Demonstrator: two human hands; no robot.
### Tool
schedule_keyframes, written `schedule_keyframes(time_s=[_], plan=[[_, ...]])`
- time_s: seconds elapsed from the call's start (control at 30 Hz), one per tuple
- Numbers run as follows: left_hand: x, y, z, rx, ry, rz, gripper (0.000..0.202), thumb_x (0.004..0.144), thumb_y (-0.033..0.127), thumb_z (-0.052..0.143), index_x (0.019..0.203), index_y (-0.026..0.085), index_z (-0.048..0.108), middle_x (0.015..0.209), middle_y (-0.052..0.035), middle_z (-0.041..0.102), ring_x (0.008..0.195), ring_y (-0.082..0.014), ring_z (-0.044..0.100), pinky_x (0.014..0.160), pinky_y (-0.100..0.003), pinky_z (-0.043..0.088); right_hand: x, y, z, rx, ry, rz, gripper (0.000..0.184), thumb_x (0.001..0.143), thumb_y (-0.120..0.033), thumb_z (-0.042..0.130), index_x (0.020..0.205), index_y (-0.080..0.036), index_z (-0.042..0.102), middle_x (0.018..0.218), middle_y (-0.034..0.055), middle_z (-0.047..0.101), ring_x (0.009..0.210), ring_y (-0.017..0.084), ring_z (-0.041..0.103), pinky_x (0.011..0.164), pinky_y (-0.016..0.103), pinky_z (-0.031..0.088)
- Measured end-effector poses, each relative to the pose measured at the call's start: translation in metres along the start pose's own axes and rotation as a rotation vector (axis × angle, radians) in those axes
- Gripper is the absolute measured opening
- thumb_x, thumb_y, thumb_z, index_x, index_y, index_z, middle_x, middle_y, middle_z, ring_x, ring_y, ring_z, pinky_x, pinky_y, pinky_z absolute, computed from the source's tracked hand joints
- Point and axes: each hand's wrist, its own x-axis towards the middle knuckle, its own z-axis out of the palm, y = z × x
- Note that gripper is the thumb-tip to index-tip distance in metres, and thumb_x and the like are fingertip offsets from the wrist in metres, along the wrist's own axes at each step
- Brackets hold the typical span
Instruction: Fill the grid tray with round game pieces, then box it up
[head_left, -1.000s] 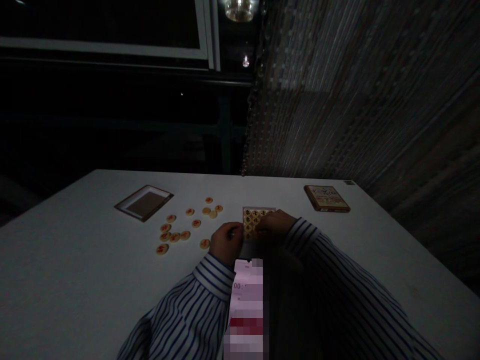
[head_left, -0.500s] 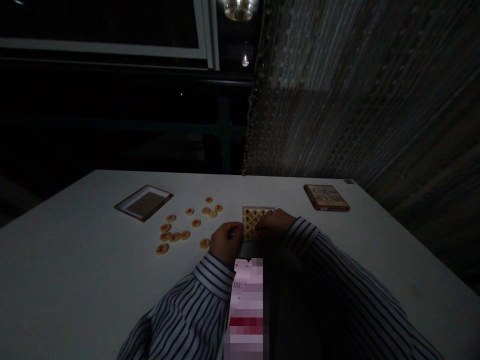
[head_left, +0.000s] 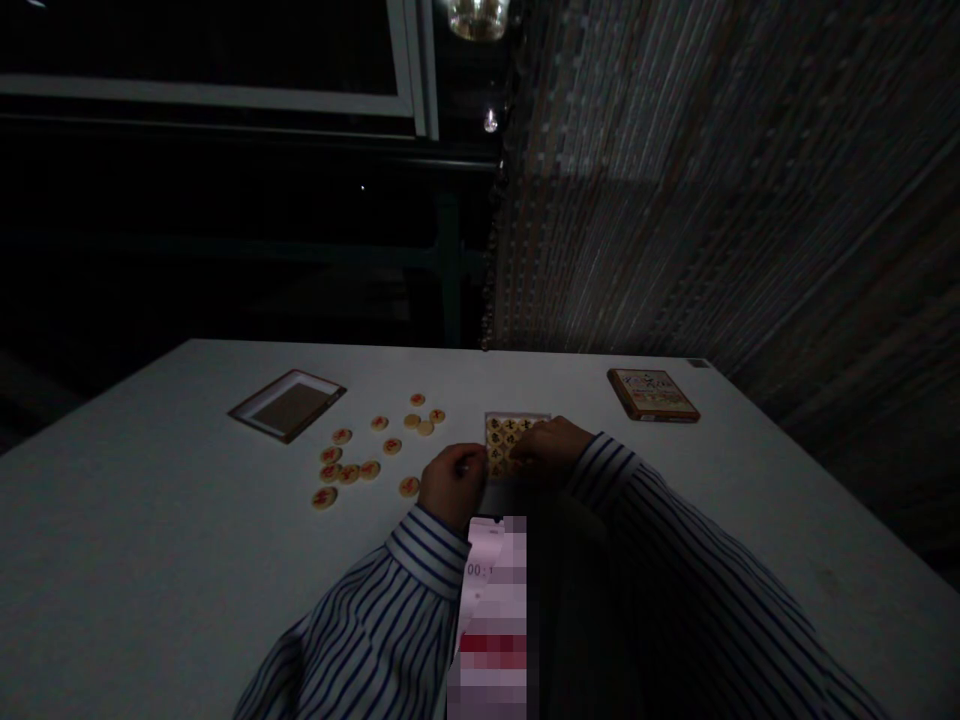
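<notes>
Left hand curls nearly closed beside the tray, grip unclear | Right hand bends over black-marked pieces, hold hidden | Tray sits near far edge of table

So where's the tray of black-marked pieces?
In the head view, the tray lies just right of centre on the table, with the left hand at its left edge and the right hand over its right part.

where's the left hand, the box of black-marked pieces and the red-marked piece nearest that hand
Left hand (head_left: 453,484), head view: its middle.
Box of black-marked pieces (head_left: 517,415), head view: its far rim.
Red-marked piece (head_left: 409,487), head view: its top face.
</notes>
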Motion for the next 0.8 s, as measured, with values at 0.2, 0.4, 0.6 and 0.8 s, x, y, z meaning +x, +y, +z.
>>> schedule_keyframes(time_s=[0.2, 0.4, 0.6, 0.8], plan=[[0.0, 0.001, -0.002, -0.001, -0.01, -0.003, 0.02, 0.067, 0.026, 0.05, 0.079, 0.016, 0.062, 0.078, -0.0053, 0.065, 0.072, -0.0152, 0.058, 0.068, -0.028, 0.045, 0.001, 0.001, 0.002, -0.019, -0.001, -0.013, 0.028, 0.074, -0.037, 0.037, 0.084, -0.024, 0.061, 0.09, 0.0041, 0.063, 0.085, 0.02, 0.055, 0.065, 0.029, 0.036], [0.0, 0.001, -0.001, -0.007, 0.0, -0.008, 0.02, 0.067, 0.026, 0.049, 0.078, 0.016, 0.063, 0.077, -0.0049, 0.065, 0.072, -0.0154, 0.058, 0.068, -0.028, 0.045, 0.002, 0.001, 0.003, -0.018, -0.014, -0.013, 0.025, 0.073, -0.036, 0.041, 0.086, -0.026, 0.06, 0.091, 0.0024, 0.063, 0.087, 0.019, 0.055, 0.065, 0.027, 0.036], [0.0, 0.002, 0.0, -0.016, 0.003, -0.011, 0.02, 0.067, 0.026, 0.05, 0.078, 0.015, 0.063, 0.077, -0.0054, 0.065, 0.073, -0.0157, 0.058, 0.068, -0.029, 0.045, -0.001, 0.004, -0.001, 0.012, 0.002, 0.001, 0.031, 0.074, -0.041, 0.038, 0.09, -0.026, 0.059, 0.093, 0.0037, 0.062, 0.089, 0.019, 0.054, 0.068, 0.028, 0.036], [0.0, 0.0, 0.0, -0.007, 0.001, -0.019, 0.021, 0.067, 0.027, 0.05, 0.079, 0.016, 0.062, 0.078, -0.0055, 0.065, 0.072, -0.0156, 0.058, 0.068, -0.029, 0.045, -0.01, 0.01, -0.007, 0.025, 0.052, 0.031, 0.029, 0.073, -0.037, 0.039, 0.093, -0.025, 0.058, 0.094, 0.0036, 0.061, 0.088, 0.018, 0.054, 0.069, 0.027, 0.036]])
